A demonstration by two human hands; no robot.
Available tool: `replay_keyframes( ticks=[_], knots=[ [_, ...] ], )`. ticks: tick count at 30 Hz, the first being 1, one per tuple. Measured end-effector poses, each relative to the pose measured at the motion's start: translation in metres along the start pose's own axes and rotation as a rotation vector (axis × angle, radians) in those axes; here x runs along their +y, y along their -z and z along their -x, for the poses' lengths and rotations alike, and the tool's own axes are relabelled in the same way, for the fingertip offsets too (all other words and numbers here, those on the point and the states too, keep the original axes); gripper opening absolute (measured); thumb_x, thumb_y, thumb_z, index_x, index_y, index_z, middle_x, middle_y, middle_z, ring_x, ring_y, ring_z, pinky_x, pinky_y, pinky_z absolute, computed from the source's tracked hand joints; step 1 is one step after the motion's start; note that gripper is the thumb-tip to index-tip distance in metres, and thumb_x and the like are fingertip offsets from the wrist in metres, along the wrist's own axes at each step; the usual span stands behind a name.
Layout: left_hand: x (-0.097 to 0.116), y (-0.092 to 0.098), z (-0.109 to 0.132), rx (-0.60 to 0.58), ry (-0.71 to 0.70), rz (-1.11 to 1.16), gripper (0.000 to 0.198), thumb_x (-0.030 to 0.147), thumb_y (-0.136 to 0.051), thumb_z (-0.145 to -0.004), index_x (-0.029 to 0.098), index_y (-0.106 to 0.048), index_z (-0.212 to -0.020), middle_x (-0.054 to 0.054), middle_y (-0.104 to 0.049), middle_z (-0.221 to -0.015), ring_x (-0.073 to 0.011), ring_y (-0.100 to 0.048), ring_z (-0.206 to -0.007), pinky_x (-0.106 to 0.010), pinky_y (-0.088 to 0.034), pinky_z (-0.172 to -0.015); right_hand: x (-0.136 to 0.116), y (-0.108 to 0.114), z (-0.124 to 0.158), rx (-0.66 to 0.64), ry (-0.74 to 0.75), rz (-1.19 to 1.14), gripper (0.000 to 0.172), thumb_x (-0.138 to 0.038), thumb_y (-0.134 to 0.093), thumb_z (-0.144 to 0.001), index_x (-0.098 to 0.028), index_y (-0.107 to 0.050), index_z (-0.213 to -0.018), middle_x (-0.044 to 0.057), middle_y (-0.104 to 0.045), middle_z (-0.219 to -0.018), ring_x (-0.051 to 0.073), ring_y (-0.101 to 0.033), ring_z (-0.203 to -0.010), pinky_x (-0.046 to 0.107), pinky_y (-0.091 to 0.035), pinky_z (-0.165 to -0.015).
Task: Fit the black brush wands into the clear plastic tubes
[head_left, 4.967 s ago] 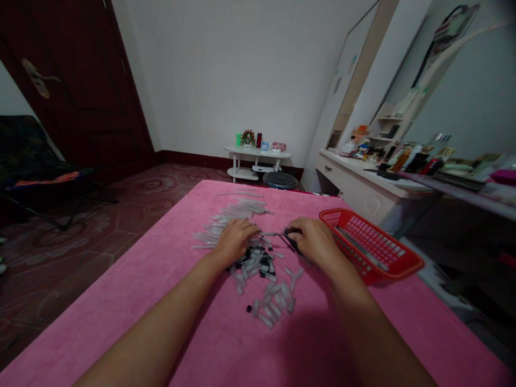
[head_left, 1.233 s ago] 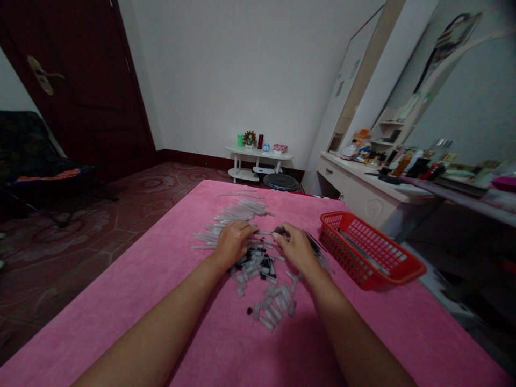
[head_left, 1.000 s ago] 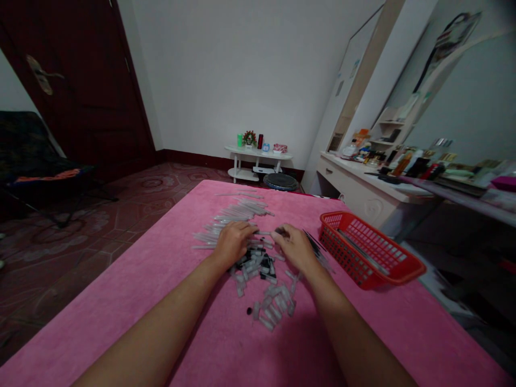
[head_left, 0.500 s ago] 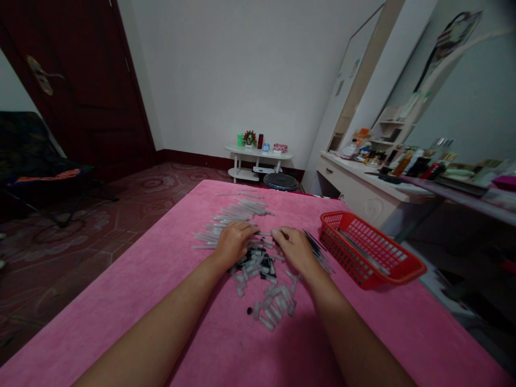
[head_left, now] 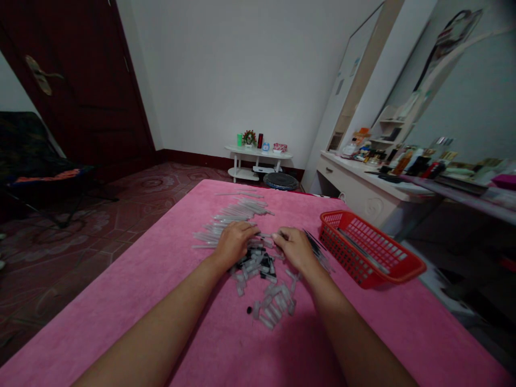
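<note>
My left hand (head_left: 235, 242) and my right hand (head_left: 293, 246) meet over the middle of a pink cloth table (head_left: 169, 301), fingertips almost touching and curled shut round a thin clear tube (head_left: 264, 235) held between them. Beneath the hands lies a heap of small clear caps and black bits (head_left: 266, 290). Behind the left hand spreads a pile of long clear tubes (head_left: 234, 214). Thin black rods (head_left: 316, 247) lie just right of my right hand.
A red plastic basket (head_left: 368, 248) sits on the table's right side with a long thin piece inside. Beyond stand a small white side table (head_left: 258, 158), a dressing table crowded with bottles (head_left: 371, 172), a dark door (head_left: 72, 80) and a chair (head_left: 36, 161).
Five seconds ago my right hand was further right, near the basket. It has since come left to meet the left hand and has barely shifted during the last second.
</note>
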State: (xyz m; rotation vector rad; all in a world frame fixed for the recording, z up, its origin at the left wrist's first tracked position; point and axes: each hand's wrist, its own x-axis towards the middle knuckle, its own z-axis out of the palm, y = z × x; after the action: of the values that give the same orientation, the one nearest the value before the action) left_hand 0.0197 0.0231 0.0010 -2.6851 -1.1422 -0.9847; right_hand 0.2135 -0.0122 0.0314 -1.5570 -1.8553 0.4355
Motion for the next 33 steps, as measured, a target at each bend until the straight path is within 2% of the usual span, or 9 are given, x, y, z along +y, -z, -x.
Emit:
replay_keyframes(
  ticks=[3,6,8,11,14,19,23,29,33],
  knots=[
    [-0.004,-0.003,0.0,0.058,0.057,0.081,0.038,0.003,-0.051,-0.075,0.021,-0.065,-0.105,-0.007,-0.068,-0.099,-0.0214,-0.061,-0.093,-0.035,-0.047,-0.083,0.005,0.0,-0.001,0.005,-0.006,-0.016,0.043,-0.041,-0.04,-0.088,-0.019,-0.061,-0.058,0.001,-0.059,-0.049,0.013,-0.053,-0.047,0.022,-0.034,-0.048],
    [-0.009,-0.006,-0.003,0.221,0.199,0.271,0.029,0.008,-0.05,-0.079,0.019,-0.066,-0.101,-0.007,-0.069,-0.095,-0.0201,-0.063,-0.091,-0.035,-0.049,-0.083,0.012,0.002,-0.003,-0.038,0.003,0.065,0.028,-0.037,-0.054,-0.081,-0.019,-0.065,-0.062,0.001,-0.063,-0.055,0.014,-0.056,-0.052,0.023,-0.034,-0.05],
    [-0.009,-0.006,-0.007,0.351,0.317,0.495,0.026,0.012,-0.05,-0.079,0.017,-0.065,-0.1,-0.006,-0.069,-0.093,-0.019,-0.064,-0.087,-0.035,-0.051,-0.081,0.017,0.003,-0.003,-0.106,0.01,0.163,0.006,-0.027,-0.067,-0.068,-0.021,-0.068,-0.068,0.001,-0.068,-0.065,0.015,-0.059,-0.06,0.023,-0.035,-0.053],
    [-0.004,0.0,-0.014,0.483,0.46,0.91,0.043,0.015,-0.052,-0.079,0.02,-0.05,-0.122,-0.004,-0.067,-0.088,-0.0165,-0.067,-0.08,-0.033,-0.055,-0.074,0.019,0.002,0.001,-0.196,-0.013,0.294,0.019,-0.016,-0.071,-0.06,-0.025,-0.072,-0.076,0.001,-0.071,-0.075,0.017,-0.063,-0.071,0.023,-0.034,-0.055],
    [0.005,0.01,-0.018,0.491,0.556,1.149,0.073,0.018,-0.057,-0.077,0.025,-0.022,-0.14,-0.001,-0.065,-0.081,-0.0157,-0.068,-0.071,-0.027,-0.055,-0.062,0.018,0.0,0.005,-0.212,-0.038,0.396,0.024,-0.013,-0.069,-0.06,-0.026,-0.072,-0.08,0.002,-0.07,-0.08,0.02,-0.064,-0.077,0.024,-0.033,-0.056],
    [0.007,0.016,-0.016,0.485,0.637,1.288,0.081,0.026,-0.067,-0.072,0.029,-0.022,-0.139,-0.002,-0.064,-0.083,-0.0186,-0.07,-0.074,-0.02,-0.052,-0.053,0.024,-0.004,0.006,-0.15,-0.018,0.399,0.021,-0.007,-0.065,-0.059,-0.021,-0.07,-0.073,0.005,-0.068,-0.075,0.018,-0.061,-0.071,0.024,-0.033,-0.055],
    [0.002,0.011,-0.015,0.55,0.681,1.387,0.078,0.024,-0.072,-0.067,0.029,-0.027,-0.131,-0.002,-0.064,-0.088,-0.0209,-0.07,-0.077,-0.023,-0.054,-0.055,0.024,-0.006,-0.001,-0.116,-0.071,0.219,0.011,-0.01,-0.061,-0.063,-0.017,-0.066,-0.07,0.005,-0.065,-0.068,0.015,-0.059,-0.063,0.023,-0.037,-0.055],
    [-0.002,0.007,-0.017,0.668,0.788,1.476,0.059,0.018,-0.072,-0.065,0.024,-0.034,-0.11,-0.002,-0.065,-0.083,-0.022,-0.07,-0.072,-0.028,-0.056,-0.055,0.01,-0.011,-0.004,-0.14,-0.1,-0.431,0.014,-0.019,-0.053,-0.071,-0.015,-0.061,-0.082,0.0,-0.062,-0.065,0.012,-0.057,-0.055,0.023,-0.043,-0.054],
    [-0.001,0.006,-0.018,0.688,0.813,1.519,0.056,0.015,-0.071,-0.065,0.023,-0.033,-0.105,-0.001,-0.066,-0.08,-0.0215,-0.07,-0.071,-0.031,-0.057,-0.059,0.005,-0.014,-0.004,-0.073,0.028,-0.464,0.016,-0.018,-0.057,-0.066,-0.014,-0.065,-0.08,0.003,-0.066,-0.075,0.014,-0.059,-0.066,0.025,-0.045,-0.063]
  ],
)
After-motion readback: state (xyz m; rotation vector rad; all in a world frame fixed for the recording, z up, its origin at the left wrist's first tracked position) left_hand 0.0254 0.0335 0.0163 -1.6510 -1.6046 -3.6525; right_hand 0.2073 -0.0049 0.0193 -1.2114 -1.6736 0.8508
